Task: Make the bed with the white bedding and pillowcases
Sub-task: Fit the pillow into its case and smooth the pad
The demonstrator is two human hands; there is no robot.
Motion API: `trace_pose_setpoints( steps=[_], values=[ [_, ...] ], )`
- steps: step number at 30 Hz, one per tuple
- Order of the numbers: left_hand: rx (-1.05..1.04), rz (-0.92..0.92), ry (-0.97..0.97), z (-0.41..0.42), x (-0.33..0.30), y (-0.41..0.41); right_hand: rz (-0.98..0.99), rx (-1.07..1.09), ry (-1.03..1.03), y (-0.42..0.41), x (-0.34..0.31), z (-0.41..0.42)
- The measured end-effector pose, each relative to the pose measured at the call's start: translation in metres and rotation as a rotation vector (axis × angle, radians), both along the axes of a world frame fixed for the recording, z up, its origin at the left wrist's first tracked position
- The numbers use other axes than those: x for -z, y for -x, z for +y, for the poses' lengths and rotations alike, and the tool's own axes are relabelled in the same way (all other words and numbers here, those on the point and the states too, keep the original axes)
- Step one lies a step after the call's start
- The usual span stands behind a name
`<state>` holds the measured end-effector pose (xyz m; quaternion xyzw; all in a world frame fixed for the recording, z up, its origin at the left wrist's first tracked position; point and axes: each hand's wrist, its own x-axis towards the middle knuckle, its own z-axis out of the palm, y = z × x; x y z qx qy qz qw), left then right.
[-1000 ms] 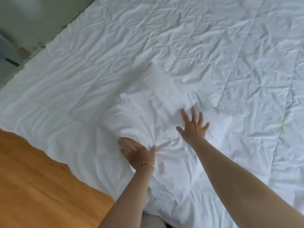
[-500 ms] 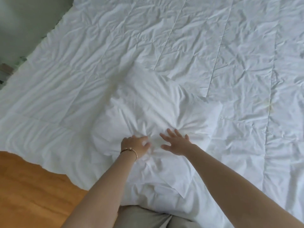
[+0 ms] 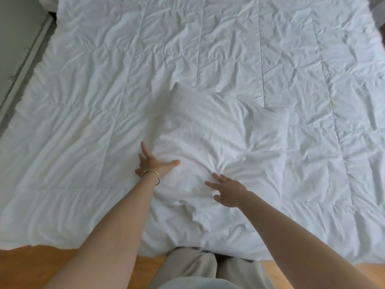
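A white pillow in its pillowcase (image 3: 220, 140) lies on the wrinkled white quilted duvet (image 3: 281, 59) that covers the bed. My left hand (image 3: 154, 163), with a thin bracelet at the wrist, rests spread at the pillow's left edge, thumb on the fabric. My right hand (image 3: 227, 190) lies flat with fingers straight on the pillow's near part. The loose end of the pillowcase (image 3: 200, 217) trails toward me.
The wooden floor (image 3: 27, 268) shows along the near edge of the bed, and my legs in beige trousers (image 3: 200, 268) stand against it. A grey wall and skirting (image 3: 18, 49) run along the bed's left side.
The view has shifted to face the bed squarely. My left hand has opened and slid out to the pillow's left edge; my right hand has drawn back toward me across the pillow.
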<state>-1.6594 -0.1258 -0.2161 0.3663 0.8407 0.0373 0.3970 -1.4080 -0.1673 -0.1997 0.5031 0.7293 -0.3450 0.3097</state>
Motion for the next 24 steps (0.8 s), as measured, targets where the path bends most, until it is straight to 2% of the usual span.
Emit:
trace_pose_setpoints(
  steps=[2, 5, 7, 9, 12, 16, 20, 24],
  values=[
    [-0.137, -0.211, -0.119, 0.001, -0.001, 0.011, 0.051, 0.146, -0.002, 0.002, -0.008, 0.000],
    [-0.208, -0.423, -0.253, 0.006, -0.006, 0.018, 0.199, 0.395, -0.063, 0.005, -0.012, -0.001],
    [-0.228, -0.623, -0.259, 0.016, -0.016, 0.015, 0.369, 0.623, -0.145, 0.007, -0.017, 0.001],
    [-0.145, -0.763, -0.213, 0.025, -0.033, 0.004, 0.516, 0.866, -0.251, 0.006, -0.028, 0.004],
    [-0.050, -0.826, -0.223, 0.030, -0.056, -0.015, 0.653, 1.056, -0.325, 0.000, -0.049, 0.015],
    [0.042, -0.914, -0.274, 0.016, -0.075, -0.059, 0.824, 1.142, -0.362, -0.018, -0.075, 0.022],
    [0.402, -0.953, -0.322, 0.003, -0.093, -0.144, 0.984, 1.212, -0.242, -0.049, -0.102, 0.018],
    [0.627, -0.898, -0.349, 0.004, -0.106, -0.245, 0.957, 1.250, -0.434, -0.119, -0.114, 0.015]
  ],
)
